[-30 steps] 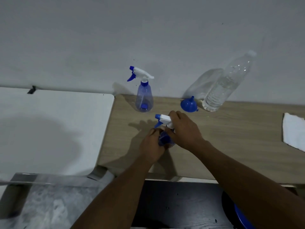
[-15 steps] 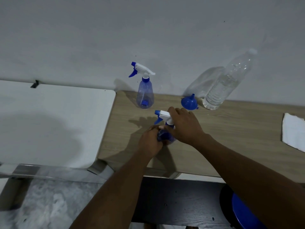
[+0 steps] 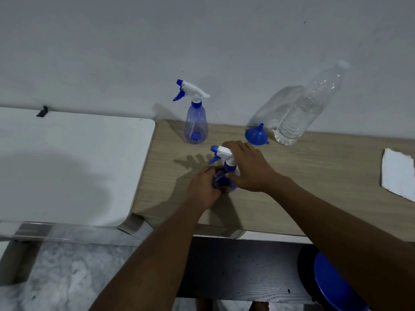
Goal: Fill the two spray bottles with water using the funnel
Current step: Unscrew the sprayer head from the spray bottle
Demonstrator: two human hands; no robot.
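A blue spray bottle [image 3: 221, 179] stands on the wooden table [image 3: 314, 176] in front of me. My left hand [image 3: 203, 187] wraps its body. My right hand [image 3: 249, 168] grips its white spray head [image 3: 225, 153] and blue collar. A second spray bottle [image 3: 195, 122] with a white and blue trigger head stands upright near the wall, its head on. A blue funnel [image 3: 256, 135] lies mouth-down to its right. Beside the funnel a clear plastic water bottle [image 3: 303, 111], partly full and capped, stands by the wall.
A folded white cloth [image 3: 397, 173] lies at the table's right edge. A white table [image 3: 67, 164] adjoins on the left. A blue stool [image 3: 332, 286] sits below at the lower right, over a dark floor panel.
The view has shifted slightly. Both hands stay on the near spray bottle, and my right hand has turned a little on the head.
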